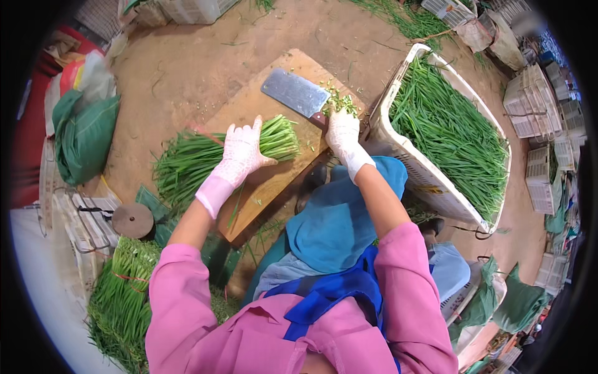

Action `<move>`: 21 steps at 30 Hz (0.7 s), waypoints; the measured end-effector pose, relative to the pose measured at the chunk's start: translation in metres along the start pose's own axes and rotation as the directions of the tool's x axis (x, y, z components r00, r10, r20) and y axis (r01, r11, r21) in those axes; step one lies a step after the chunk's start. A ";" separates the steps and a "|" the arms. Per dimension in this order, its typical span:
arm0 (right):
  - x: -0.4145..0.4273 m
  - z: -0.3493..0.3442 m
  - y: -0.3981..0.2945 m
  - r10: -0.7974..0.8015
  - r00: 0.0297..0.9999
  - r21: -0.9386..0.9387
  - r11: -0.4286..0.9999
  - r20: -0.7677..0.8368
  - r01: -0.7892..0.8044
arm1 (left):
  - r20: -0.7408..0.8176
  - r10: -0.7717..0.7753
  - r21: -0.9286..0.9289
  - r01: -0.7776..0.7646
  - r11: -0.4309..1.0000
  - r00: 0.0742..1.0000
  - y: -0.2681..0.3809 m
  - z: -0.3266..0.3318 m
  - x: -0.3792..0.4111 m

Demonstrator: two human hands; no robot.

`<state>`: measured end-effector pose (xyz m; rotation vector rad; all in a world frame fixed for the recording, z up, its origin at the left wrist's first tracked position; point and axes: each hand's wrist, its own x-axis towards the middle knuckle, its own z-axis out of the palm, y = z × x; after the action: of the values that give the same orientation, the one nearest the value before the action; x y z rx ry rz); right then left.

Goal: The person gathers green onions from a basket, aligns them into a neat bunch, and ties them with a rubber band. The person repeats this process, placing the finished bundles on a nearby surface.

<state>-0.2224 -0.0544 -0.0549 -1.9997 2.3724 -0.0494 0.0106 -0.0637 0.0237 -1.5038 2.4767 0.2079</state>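
Observation:
My left hand (240,152), in a pale patterned glove, lies across a bundle of long green stems, likely garlic chives (282,138). Its thumb is on the near side and its fingers reach over the far side. The bundle's pale cut ends face right on a wooden cutting board (261,194). My right hand (345,133), gloved too, is at the brown handle of a cleaver (296,92); whether its fingers close around the handle is hidden. The blade rests flat on the board. Small chopped stem ends (343,100) lie by my right fingertips.
A white plastic crate (385,119) full of loose green leaves stands tilted at right. Tied green bundles (119,299) are stacked at lower left, near a round brown disc (132,220). A green sack (86,135) sits at left. More crates (532,100) line the right side.

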 end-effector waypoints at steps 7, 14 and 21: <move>-0.016 -0.064 -0.010 0.063 0.982 0.633 0.757 0.180 -0.165 | -0.163 -0.026 -0.002 0.026 1.000 0.986 0.031 0.029 0.006; -0.135 -0.078 -0.016 0.147 0.947 0.935 0.170 0.287 -0.310 | -0.175 0.065 0.129 -0.042 0.991 0.983 0.040 0.039 0.024; -0.194 -0.082 -0.021 0.155 0.960 0.864 0.420 0.234 -0.278 | -0.128 0.049 -0.021 -0.052 0.998 0.991 0.031 0.033 0.029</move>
<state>-0.1730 0.1334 0.0297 -1.0974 1.8115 -0.9428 -0.0257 -0.0665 -0.0160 -1.5093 2.6232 0.1559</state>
